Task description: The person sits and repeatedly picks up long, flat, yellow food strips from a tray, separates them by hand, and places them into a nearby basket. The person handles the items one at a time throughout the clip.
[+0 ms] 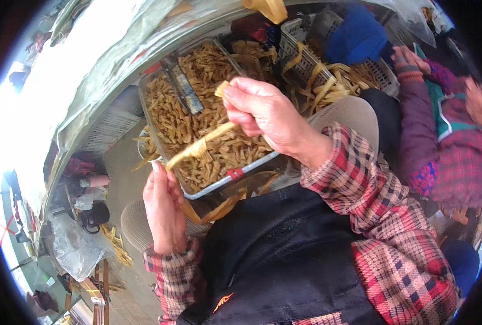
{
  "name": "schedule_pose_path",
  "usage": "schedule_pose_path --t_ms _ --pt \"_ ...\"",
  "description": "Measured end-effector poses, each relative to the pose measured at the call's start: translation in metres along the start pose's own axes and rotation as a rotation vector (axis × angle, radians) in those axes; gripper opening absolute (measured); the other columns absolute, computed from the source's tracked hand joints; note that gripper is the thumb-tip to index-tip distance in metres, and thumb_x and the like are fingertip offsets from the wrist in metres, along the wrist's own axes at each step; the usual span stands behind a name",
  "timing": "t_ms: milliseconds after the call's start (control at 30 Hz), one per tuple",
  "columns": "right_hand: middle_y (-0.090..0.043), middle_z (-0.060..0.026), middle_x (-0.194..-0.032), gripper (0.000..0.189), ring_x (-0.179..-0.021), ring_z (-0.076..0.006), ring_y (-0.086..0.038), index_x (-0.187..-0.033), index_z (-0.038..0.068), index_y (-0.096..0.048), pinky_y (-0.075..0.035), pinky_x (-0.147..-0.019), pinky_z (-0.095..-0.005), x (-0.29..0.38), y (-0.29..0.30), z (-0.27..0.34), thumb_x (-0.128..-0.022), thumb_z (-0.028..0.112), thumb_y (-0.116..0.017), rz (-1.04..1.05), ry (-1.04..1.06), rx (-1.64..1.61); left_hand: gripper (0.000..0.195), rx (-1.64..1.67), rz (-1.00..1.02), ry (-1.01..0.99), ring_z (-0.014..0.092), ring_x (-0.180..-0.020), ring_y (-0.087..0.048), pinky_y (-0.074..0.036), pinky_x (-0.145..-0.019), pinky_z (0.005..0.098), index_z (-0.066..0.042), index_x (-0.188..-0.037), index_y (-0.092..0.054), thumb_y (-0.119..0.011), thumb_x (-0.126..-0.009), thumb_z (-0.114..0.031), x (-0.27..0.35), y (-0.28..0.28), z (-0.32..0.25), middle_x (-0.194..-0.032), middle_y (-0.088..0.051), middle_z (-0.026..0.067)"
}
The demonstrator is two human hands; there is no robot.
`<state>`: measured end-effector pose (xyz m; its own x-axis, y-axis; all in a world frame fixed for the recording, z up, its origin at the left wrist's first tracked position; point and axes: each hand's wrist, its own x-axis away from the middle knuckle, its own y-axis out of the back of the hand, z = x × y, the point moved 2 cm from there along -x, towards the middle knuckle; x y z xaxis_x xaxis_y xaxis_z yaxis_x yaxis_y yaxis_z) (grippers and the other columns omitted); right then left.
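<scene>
A long yellowish-brown strip [202, 146], perhaps dried plant material, stretches between my two hands. My left hand [163, 207] pinches it at the lower left, and a loose length hangs below the fingers towards my lap. My right hand [263, 111] is closed around the strip higher up, and a short end sticks out past the thumb. Beneath both hands lies a rectangular plastic tray [249, 167] filled with many small knotted or folded pieces [184, 136] of similar colour. Across the far left part of the tray rests a flat, worn metal bar [182, 86].
A plastic crate [306, 55] with loose strips [330, 83] stands at the far right. Beside it, a person in a checked garment [456, 162] sits close by. Plastic sheeting [86, 53] hangs at the left. A dark mug [94, 215] and a plastic bag [76, 248] are at the lower left.
</scene>
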<state>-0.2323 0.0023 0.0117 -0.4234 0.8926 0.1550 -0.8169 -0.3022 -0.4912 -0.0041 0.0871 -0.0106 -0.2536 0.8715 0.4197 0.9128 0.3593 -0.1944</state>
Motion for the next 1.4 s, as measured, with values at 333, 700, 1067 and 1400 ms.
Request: schedule_pose_path --t_ms 333,700,1067,1400 --pt "-0.06 -0.0023 -0.083 0.027 -0.067 -0.0094 -0.054 -0.095 0.004 -0.057 -0.044 -0.054 -0.0248 -0.083 0.027 -0.038 -0.104 0.027 -0.048 -0.143 0.009 0.267 0.031 -0.198 -0.219 -0.052 0.002 -0.048 -0.031 -0.024 -0.043 0.0204 -0.006 -0.096 -0.065 -0.058 -0.101 -0.037 -0.114 0.057 0.019 -0.062 -0.038 -0.0111" --pt "-0.069 -0.016 -0.079 0.033 -0.075 -0.03 -0.069 -0.097 0.004 -0.065 -0.056 -0.072 -0.0405 0.028 -0.007 0.001 -0.103 0.029 -0.046 -0.045 0.837 1.224 0.019 -0.632 0.406 -0.137 0.004 -0.058 -0.046 -0.035 -0.053 0.0203 -0.003 -0.096 -0.069 -0.057 -0.101 -0.017 0.038 -0.051 0.018 -0.069 -0.052 -0.0049" --pt "-0.068 -0.0047 -0.086 0.034 -0.085 -0.0236 -0.065 -0.123 0.014 -0.065 -0.043 -0.087 -0.0405 0.113 -0.025 0.001 -0.091 0.026 -0.06 0.116 1.043 1.114 0.034 0.216 0.208 0.508 0.004 -0.043 -0.031 -0.019 -0.035 0.0214 -0.017 -0.099 -0.055 -0.04 -0.106 -0.047 0.104 -0.076 0.036 -0.06 -0.04 -0.0067" --pt "-0.067 -0.0127 -0.078 0.013 -0.07 -0.0314 -0.066 -0.09 0.009 -0.066 -0.053 -0.064 -0.041 0.098 -0.016 0.01 -0.084 0.021 -0.067 0.003 0.632 1.142 0.033 -0.854 0.189 -0.482 0.016 -0.059 -0.06 -0.047 -0.055 0.034 0.003 -0.099 -0.062 -0.044 -0.107 -0.025 0.101 -0.093 0.007 -0.066 -0.061 0.0078"
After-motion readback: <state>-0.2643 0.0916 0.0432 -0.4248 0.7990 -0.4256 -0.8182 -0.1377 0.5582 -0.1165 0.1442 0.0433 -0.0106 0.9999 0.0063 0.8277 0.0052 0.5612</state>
